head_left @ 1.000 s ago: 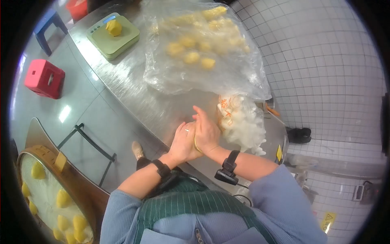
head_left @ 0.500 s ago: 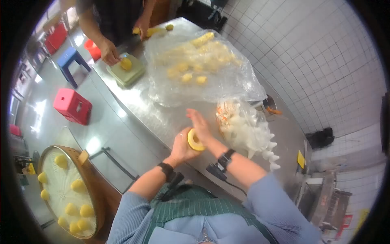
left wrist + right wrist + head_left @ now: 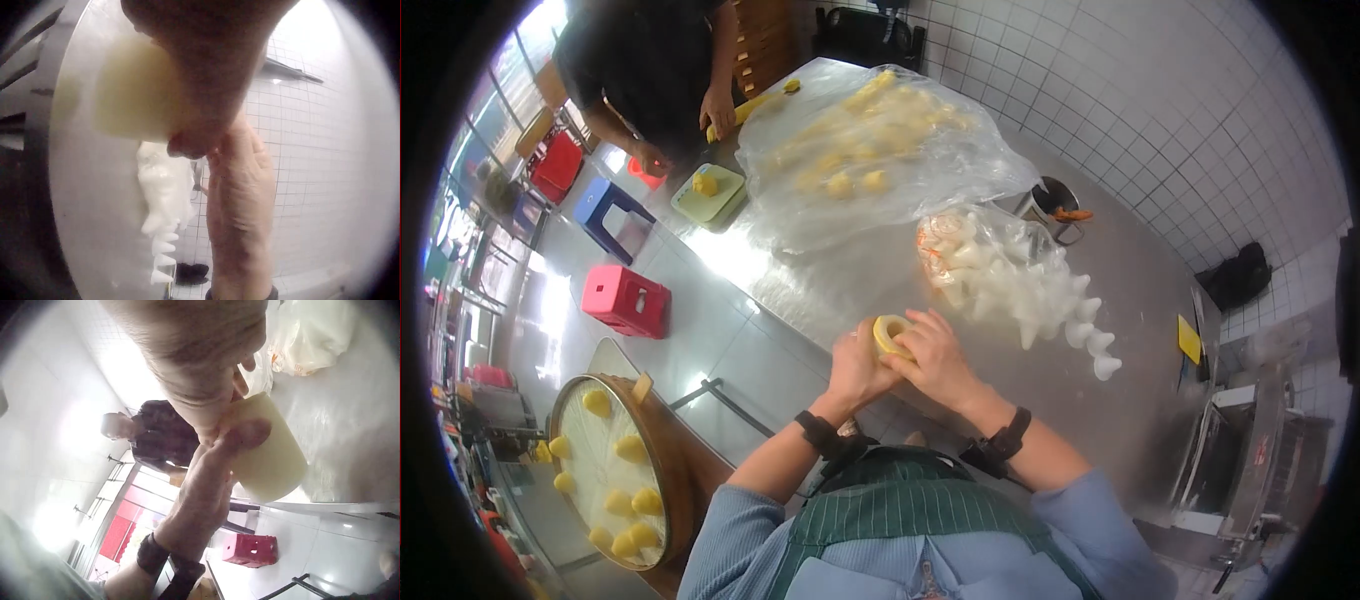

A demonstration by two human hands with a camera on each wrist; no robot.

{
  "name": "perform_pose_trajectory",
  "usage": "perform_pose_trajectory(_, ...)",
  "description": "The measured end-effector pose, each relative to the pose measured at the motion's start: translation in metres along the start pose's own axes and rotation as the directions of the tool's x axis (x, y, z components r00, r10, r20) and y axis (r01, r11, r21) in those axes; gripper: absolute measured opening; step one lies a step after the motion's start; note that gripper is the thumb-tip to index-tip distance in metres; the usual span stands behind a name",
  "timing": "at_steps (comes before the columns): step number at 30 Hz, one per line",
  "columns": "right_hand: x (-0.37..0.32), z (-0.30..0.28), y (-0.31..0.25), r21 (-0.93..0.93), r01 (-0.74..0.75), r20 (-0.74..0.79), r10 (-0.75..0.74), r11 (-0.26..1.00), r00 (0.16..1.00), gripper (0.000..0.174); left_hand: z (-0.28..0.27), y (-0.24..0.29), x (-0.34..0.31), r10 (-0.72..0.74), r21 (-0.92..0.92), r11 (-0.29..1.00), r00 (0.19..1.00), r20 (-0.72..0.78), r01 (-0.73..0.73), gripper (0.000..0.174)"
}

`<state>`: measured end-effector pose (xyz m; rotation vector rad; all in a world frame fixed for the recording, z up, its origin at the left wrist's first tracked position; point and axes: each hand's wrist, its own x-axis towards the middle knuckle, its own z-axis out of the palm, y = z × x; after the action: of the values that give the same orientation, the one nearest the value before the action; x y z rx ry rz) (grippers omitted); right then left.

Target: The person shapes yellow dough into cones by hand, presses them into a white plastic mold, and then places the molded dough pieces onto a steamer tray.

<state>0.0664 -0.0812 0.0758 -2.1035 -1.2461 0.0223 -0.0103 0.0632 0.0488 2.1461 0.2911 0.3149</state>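
Both hands hold a hollow, cup-shaped piece of pale yellow dough [image 3: 887,325] in front of the body, its open end facing up in the head view. My left hand [image 3: 858,362] wraps round its side. My right hand [image 3: 940,360] curls at the rim, thumb close to the opening. Seen by the right wrist camera, the smooth outside of the dough [image 3: 272,465] has a thumb [image 3: 253,432] lying along it. The left wrist view shows its blurred side [image 3: 134,94] beside my left hand [image 3: 209,69].
A bag of white cones [image 3: 1000,275] lies on the metal table, more cones trailing from it. Beyond are a plastic sheet [image 3: 800,215] over yellow dough pieces and a green scale [image 3: 725,208] bearing dough. A steamer basket [image 3: 683,500] stands at left. Another person [image 3: 640,70] works opposite.
The head view has lifted and turned, bringing the other person into sight. My right hand has gone from lying flat against the dough to curling at its rim. The other person's hand has left the scale.
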Motion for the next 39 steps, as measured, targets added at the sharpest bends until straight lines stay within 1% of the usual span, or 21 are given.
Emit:
perform_pose_trajectory(2, -0.007, 0.0, 0.005, 0.056, -0.032, -0.012, 0.033, 0.998, 0.999, 0.028, 0.001, 0.004, 0.001, 0.119, 0.159, 0.98, 0.993, 0.002, -0.118, 0.068)
perform_pose_trajectory(6, -0.011, -0.006, 0.001, 0.106, -0.001, -0.041, 0.006, 0.994, 0.999, 0.018, -0.003, 0.012, 0.0, 0.186, 0.18, 0.965, 0.982, 0.04, -0.19, 0.073)
perform_pose_trajectory(8, -0.011, -0.001, -0.007, 0.027, 0.028, -0.097, -0.025, 0.999, 0.995, 0.017, -0.004, 0.012, 0.001, 0.17, 0.071, 0.983, 0.985, 0.037, -0.172, 0.071)
perform_pose_trajectory(12, -0.011, 0.014, -0.005, -0.06, -0.037, -0.192, 0.025, 0.997, 0.981, 0.019, -0.011, 0.022, -0.003, 0.113, 0.131, 0.985, 0.993, 0.017, -0.114, 0.074)
perform_pose_trajectory(13, -0.011, 0.018, 0.0, -0.056, -0.036, -0.194, 0.025, 0.998, 0.981, 0.019, -0.017, 0.031, -0.002, 0.05, 0.245, 0.967, 0.996, 0.075, -0.067, 0.075)
perform_pose_trajectory(14, -0.01, 0.02, 0.007, 0.066, -0.159, -0.179, 0.168, 0.985, 0.969, 0.021, -0.022, 0.035, -0.003, -0.021, 0.357, 0.934, 0.992, 0.123, -0.025, 0.076)
perform_pose_trajectory(15, -0.008, 0.02, 0.016, 0.181, -0.276, -0.143, 0.303, 0.944, 0.942, 0.024, -0.024, 0.031, -0.006, -0.025, 0.359, 0.933, 0.993, 0.119, -0.02, 0.076)
perform_pose_trajectory(17, 0.003, 0.002, 0.043, 0.474, -0.552, -0.168, 0.686, 0.686, 0.708, 0.032, -0.031, 0.01, -0.012, 0.0, 0.631, 0.761, 0.972, 0.236, -0.153, 0.081)
perform_pose_trajectory(18, 0.009, -0.01, 0.056, 0.475, -0.547, -0.17, 0.681, 0.69, 0.712, 0.032, -0.038, -0.004, -0.01, 0.002, 0.633, 0.759, 0.973, 0.23, -0.151, 0.081)
perform_pose_trajectory(20, 0.007, -0.025, 0.072, 0.764, -0.432, 0.049, 0.624, 0.48, 0.78, 0.039, -0.054, -0.033, -0.007, -0.084, 0.418, 0.908, 0.971, 0.226, -0.018, 0.085)
perform_pose_trajectory(22, 0.007, -0.012, 0.061, 0.779, -0.495, 0.129, 0.674, 0.385, 0.727, 0.039, -0.054, -0.039, 0.005, -0.101, 0.312, 0.949, 0.981, 0.163, 0.046, 0.086)
perform_pose_trajectory(24, 0.004, 0.014, 0.049, 0.86, -0.505, 0.401, 0.715, -0.077, 0.573, 0.038, -0.053, -0.043, 0.017, -0.043, 0.108, 0.993, 0.999, 0.008, 0.042, 0.084)
perform_pose_trajectory(28, -0.019, 0.06, 0.064, 0.832, -0.542, 0.418, 0.773, -0.115, 0.477, 0.037, -0.038, -0.058, 0.041, -0.169, -0.111, 0.981, 0.982, -0.089, 0.159, 0.082)
perform_pose_trajectory(30, -0.028, 0.067, 0.067, 0.541, -0.741, 0.096, 0.846, 0.397, 0.524, 0.038, -0.029, -0.067, 0.048, -0.245, -0.194, 0.959, 0.951, -0.189, 0.209, 0.081)
perform_pose_trajectory(31, -0.032, 0.067, 0.064, 0.531, -0.755, 0.104, 0.854, 0.386, 0.509, 0.038, -0.027, -0.071, 0.046, -0.246, -0.291, 0.936, 0.959, -0.138, 0.198, 0.074)
perform_pose_trajectory(33, -0.038, 0.061, 0.056, 0.219, -0.683, -0.14, 0.715, 0.697, 0.685, 0.035, -0.015, -0.071, 0.037, -0.24, -0.224, 0.956, 0.946, -0.219, 0.19, 0.07)
perform_pose_trajectory(34, -0.041, 0.057, 0.055, 0.214, -0.693, -0.131, 0.723, 0.689, 0.678, 0.035, -0.008, -0.07, 0.029, -0.212, -0.145, 0.974, 0.927, -0.308, 0.175, 0.066)
perform_pose_trajectory(36, -0.041, 0.05, 0.057, 0.066, -0.578, -0.197, 0.578, 0.813, 0.792, 0.036, 0.022, -0.083, -0.004, -0.192, -0.119, 0.98, 0.899, -0.394, 0.157, 0.055)
perform_pose_trajectory(37, -0.039, 0.048, 0.062, 0.069, -0.584, -0.195, 0.585, 0.809, 0.787, 0.036, 0.038, -0.08, -0.018, -0.28, -0.33, 0.93, 0.891, -0.356, 0.161, 0.051)
perform_pose_trajectory(38, -0.038, 0.046, 0.068, 0.234, -0.524, -0.209, 0.569, 0.819, 0.795, 0.037, 0.053, -0.076, -0.024, -0.364, -0.526, 0.834, 0.882, -0.301, 0.164, 0.048)
perform_pose_trajectory(39, -0.038, 0.045, 0.073, 0.392, -0.451, -0.22, 0.557, 0.802, 0.801, 0.038, 0.062, -0.064, -0.025, -0.375, -0.526, 0.831, 0.879, -0.295, 0.179, 0.048)
